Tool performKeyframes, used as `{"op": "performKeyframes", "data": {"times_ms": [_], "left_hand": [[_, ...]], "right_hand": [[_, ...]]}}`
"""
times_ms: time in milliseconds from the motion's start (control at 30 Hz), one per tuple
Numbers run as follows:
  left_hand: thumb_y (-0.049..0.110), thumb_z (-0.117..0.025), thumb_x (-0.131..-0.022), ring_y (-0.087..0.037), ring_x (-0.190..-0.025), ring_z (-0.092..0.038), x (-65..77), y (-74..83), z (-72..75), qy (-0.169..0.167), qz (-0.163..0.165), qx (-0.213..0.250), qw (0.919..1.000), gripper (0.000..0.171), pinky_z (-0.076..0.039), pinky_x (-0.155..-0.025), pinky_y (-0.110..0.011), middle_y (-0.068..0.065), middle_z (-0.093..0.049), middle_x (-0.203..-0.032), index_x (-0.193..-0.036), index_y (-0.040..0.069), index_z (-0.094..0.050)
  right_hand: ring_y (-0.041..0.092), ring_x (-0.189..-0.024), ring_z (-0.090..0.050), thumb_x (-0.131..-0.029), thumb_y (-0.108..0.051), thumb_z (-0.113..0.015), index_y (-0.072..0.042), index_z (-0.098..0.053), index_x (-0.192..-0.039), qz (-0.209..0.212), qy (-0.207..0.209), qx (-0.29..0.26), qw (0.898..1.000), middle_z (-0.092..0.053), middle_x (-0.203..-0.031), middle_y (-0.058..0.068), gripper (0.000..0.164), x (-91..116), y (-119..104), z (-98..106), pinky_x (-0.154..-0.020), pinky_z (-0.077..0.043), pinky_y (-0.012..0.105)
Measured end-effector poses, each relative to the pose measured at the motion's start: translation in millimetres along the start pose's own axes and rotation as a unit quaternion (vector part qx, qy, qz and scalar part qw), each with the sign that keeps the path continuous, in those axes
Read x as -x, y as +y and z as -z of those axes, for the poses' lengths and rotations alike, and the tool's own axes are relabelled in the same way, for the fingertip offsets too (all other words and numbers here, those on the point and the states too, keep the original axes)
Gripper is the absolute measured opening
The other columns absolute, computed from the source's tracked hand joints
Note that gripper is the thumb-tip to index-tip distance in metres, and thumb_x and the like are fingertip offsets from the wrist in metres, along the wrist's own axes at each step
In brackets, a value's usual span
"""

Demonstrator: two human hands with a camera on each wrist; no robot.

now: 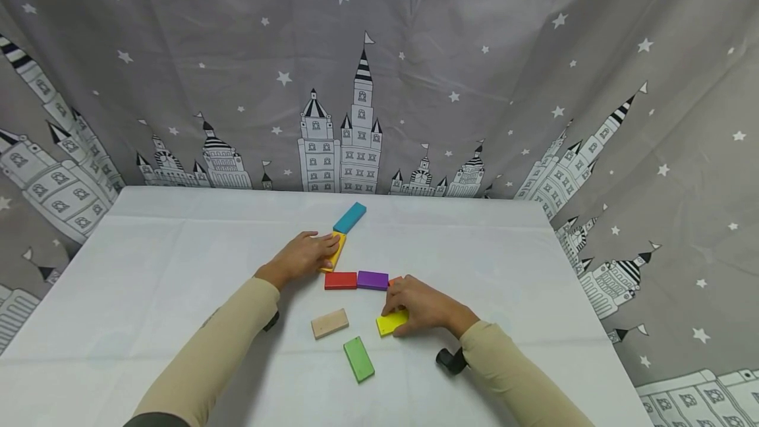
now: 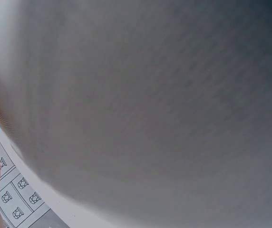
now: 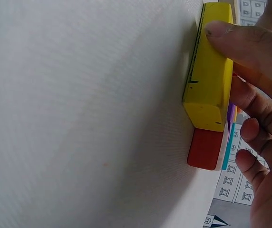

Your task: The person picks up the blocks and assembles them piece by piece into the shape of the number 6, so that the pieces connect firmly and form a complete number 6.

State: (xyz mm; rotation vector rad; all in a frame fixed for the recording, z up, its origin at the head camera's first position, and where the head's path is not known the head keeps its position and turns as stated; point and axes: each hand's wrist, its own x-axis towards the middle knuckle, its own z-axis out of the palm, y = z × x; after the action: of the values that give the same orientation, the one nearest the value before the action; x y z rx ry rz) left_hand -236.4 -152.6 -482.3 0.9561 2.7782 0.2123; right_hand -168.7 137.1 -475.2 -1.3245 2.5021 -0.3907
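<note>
My left hand (image 1: 302, 256) holds an orange-yellow block (image 1: 338, 252) with its thumb and fingers. That block's far end meets a blue block (image 1: 350, 217); its near end lies by a red block (image 1: 340, 281). A purple block (image 1: 373, 281) continues the row from the red one, followed by an orange block (image 1: 394, 280), partly hidden behind my right hand (image 1: 423, 305). Between thumb and fingers, the right hand pinches a bright yellow block (image 1: 388, 323) just nearer than the row. The right wrist view shows the thumb on this yellow block (image 3: 209, 71).
A plain wooden block (image 1: 329, 323) and a green block (image 1: 358, 360) lie separately on the white table (image 1: 148, 269), nearer than the row. Behind the table hangs a grey curtain (image 1: 237, 51) with castles and stars. The left wrist view mostly shows pale, blurred cloth.
</note>
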Motion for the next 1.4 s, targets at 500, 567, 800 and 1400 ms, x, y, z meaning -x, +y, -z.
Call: {"op": "performKeyframes", "data": {"times_ms": [500, 567, 800, 1400], "left_hand": [[0.029, -0.061, -0.093, -0.029, -0.137, -0.038, 0.0, -0.8, 0.2, -0.003, -0.001, 0.002, 1.0, 0.057, -0.027, -0.113, -0.051, -0.011, -0.041, -0.148, -0.141, 0.003, -0.044], [0.029, -0.061, -0.093, -0.029, -0.138, -0.038, -0.7, -0.8, 0.5, -0.003, -0.001, 0.005, 1.0, 0.057, -0.027, -0.113, -0.051, -0.011, -0.041, -0.148, -0.141, 0.003, -0.044], [0.03, -0.061, -0.093, -0.028, -0.138, -0.038, -2.0, -1.0, -0.6, -0.006, 0.0, 0.005, 1.0, 0.058, -0.025, -0.114, -0.051, -0.011, -0.04, -0.149, -0.142, 0.004, -0.043], [0.026, -0.063, -0.092, -0.029, -0.134, -0.043, 0.1, -2.1, 1.0, 0.014, -0.022, -0.002, 0.9997, 0.056, -0.029, -0.111, -0.053, -0.015, -0.045, -0.145, -0.138, 0.0, -0.048]], "right_hand": [[0.004, -0.082, -0.045, -0.078, -0.037, -0.08, -0.018, -0.073, -0.108, -0.02, 0.005, -0.046, 0.999, -0.059, -0.09, -0.01, 0.037, -12, -6, 4, -0.077, -0.038, 0.021], [0.004, -0.083, -0.047, -0.079, -0.036, -0.08, -0.017, -0.072, -0.109, -0.017, 0.004, -0.05, 0.999, -0.06, -0.09, -0.009, 0.037, -17, -7, 4, -0.08, -0.039, 0.022], [0.005, -0.095, -0.051, -0.081, -0.035, -0.078, -0.019, -0.071, -0.112, -0.033, -0.005, -0.057, 0.998, -0.062, -0.095, -0.011, 0.036, -36, -18, 5, -0.093, -0.043, 0.025], [0.005, -0.106, -0.054, -0.08, -0.029, -0.08, -0.018, -0.072, -0.108, 0.024, -0.035, -0.049, 0.998, -0.065, -0.105, -0.011, 0.031, -82, -38, 3, -0.104, -0.037, 0.022]]}}
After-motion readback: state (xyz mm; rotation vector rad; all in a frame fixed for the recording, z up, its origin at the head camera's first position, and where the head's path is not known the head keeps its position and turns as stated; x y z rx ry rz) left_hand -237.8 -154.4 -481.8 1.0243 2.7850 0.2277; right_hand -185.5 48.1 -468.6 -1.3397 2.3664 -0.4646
